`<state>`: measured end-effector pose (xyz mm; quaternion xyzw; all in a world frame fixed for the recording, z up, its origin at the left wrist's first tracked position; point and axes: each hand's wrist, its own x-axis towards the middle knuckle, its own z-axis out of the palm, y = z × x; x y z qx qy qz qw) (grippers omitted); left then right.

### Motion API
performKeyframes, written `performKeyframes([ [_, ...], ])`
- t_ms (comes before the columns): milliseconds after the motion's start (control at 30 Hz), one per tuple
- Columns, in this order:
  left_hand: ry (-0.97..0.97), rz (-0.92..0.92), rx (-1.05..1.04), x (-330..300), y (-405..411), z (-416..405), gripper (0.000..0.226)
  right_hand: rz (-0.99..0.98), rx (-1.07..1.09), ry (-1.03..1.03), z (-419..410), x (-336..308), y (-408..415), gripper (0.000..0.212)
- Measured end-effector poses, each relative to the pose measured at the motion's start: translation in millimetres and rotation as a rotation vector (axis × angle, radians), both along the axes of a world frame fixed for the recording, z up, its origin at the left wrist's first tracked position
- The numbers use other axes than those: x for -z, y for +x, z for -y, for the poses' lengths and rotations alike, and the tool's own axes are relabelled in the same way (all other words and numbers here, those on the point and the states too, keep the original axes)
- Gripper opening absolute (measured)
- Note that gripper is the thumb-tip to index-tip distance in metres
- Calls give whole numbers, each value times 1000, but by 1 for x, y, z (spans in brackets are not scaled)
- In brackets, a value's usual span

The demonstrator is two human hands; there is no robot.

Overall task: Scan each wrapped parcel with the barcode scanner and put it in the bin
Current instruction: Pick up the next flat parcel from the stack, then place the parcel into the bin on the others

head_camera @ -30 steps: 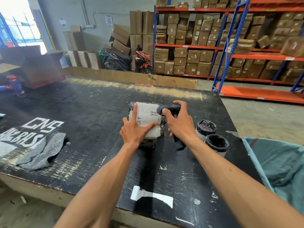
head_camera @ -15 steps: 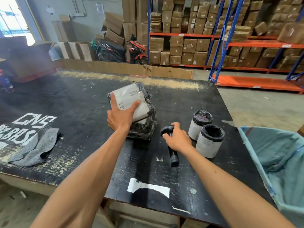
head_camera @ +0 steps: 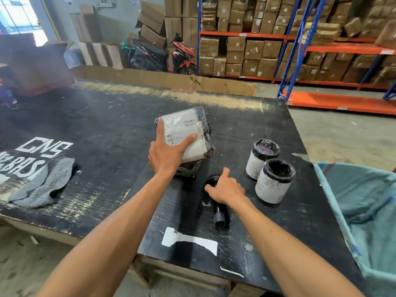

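With the scanner (head_camera: 218,202) now laid on the tabletop (head_camera: 107,116) under the opening right hand (head_camera: 225,189), the left hand (head_camera: 167,155) grips the lifted parcel (head_camera: 184,133), evidently scanned and ready for the bin (head_camera: 364,200) to the right.

Head camera looks forward and down; close over the black table (head_camera: 107,116); shelving (head_camera: 300,46) beyond.

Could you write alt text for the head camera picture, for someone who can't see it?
A person's left hand grips a wrapped parcel with its white label up, over a black table. The right hand rests open on a barcode scanner lying flat beside two wrapped cylinders; a blue-green bin waits at right.
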<state>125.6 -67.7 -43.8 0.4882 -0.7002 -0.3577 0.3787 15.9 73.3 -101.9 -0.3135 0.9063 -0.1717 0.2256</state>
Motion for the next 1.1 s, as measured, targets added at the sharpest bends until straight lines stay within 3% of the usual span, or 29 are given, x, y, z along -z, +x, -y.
performKeyframes([
  [67,-4,-18,20,-3,-9,-4,121,-54,21,-89,-4,-27,-12,89],
  [233,-15,-24,113,-17,-49,-25,124,62,71,-657,-37,-100,-68,72],
  [333,-26,-28,191,-25,-82,-52,123,151,25,-773,-60,-124,-98,71],
  [467,-65,-33,349,-32,-133,-93,101,157,-28,-841,-93,-124,-143,74],
  [533,-99,-32,414,-33,-163,-117,77,136,-1,-869,-117,-118,-167,83],
  [600,-153,-35,471,-35,-194,-147,68,111,19,-883,-147,-110,-193,96],
  [767,-130,16,588,-41,-269,-218,79,137,144,-920,-228,-88,-267,113],
  [900,-27,112,683,-22,-320,-261,88,160,273,-944,-290,-56,-316,96],
  [1100,-35,296,738,55,-358,-299,76,239,318,-769,-369,2,-356,94],
])
